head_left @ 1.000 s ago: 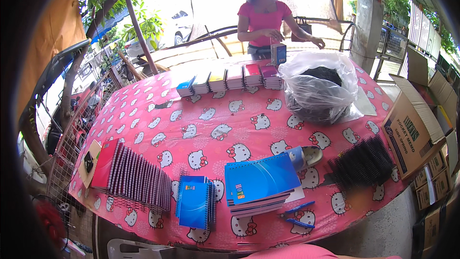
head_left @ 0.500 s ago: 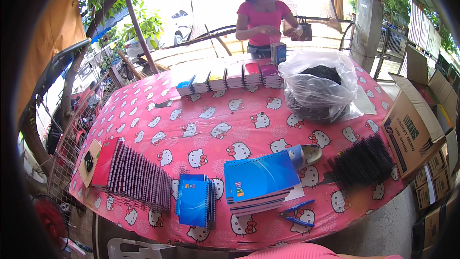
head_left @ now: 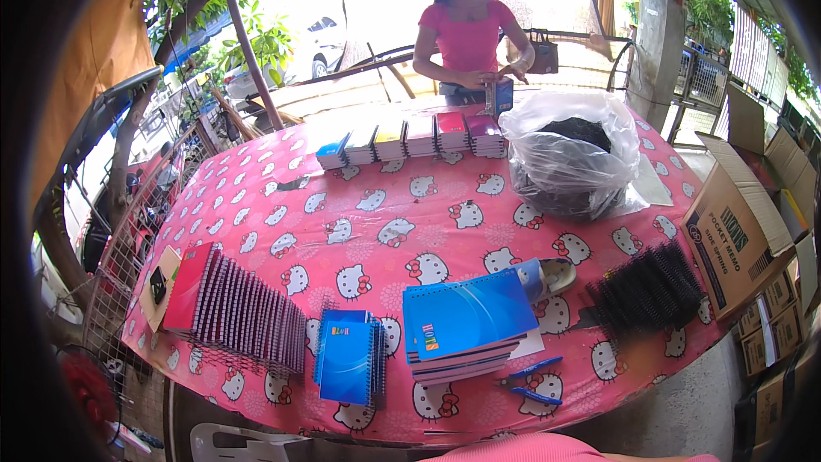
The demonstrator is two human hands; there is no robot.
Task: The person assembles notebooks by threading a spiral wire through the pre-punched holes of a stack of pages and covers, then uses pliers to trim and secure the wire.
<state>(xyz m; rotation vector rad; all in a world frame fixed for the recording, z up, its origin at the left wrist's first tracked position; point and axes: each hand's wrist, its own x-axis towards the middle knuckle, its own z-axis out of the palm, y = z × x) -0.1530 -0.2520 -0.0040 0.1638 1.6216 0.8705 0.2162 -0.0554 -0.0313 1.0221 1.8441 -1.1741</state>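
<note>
So, neither of the wearer's own hands is seen in this view, only a strip of pink sleeve [head_left: 564, 452] at the near edge, so whether the fingers are apart or together can't be told. Nearest to that edge, a stack of big blue spiral notebooks [head_left: 466, 325] is laid on the worktop [head_left: 376, 231], which is covered w/ a pink cartoon-cat cloth. Two blue pens [head_left: 534, 381] are left just near-right of the stack, one beside the other. A smaller blue notebook pile [head_left: 349, 358] is set just left of it, & further left a long row of red-covered spiral notebooks [head_left: 231, 308] is fanned out toward the left edge. A tape roll [head_left: 547, 276] is seen touching the far-right corner of the big stack, and a bunch of black spiral binding coils [head_left: 650, 291] is spread out on the right.

At the far side, a row of small notebook stacks [head_left: 410, 139] in blue, yellow, red & purple covers is lined up. A big clear plastic bag [head_left: 569, 150] w/ dark stuff inside is parked far right. Behind the worktop a person in a pink top [head_left: 469, 34] is stood, w/ both hands held on a small blue item [head_left: 499, 96] at the far edge. Cardboard boxes [head_left: 735, 231] are stacked off to the right.
</note>
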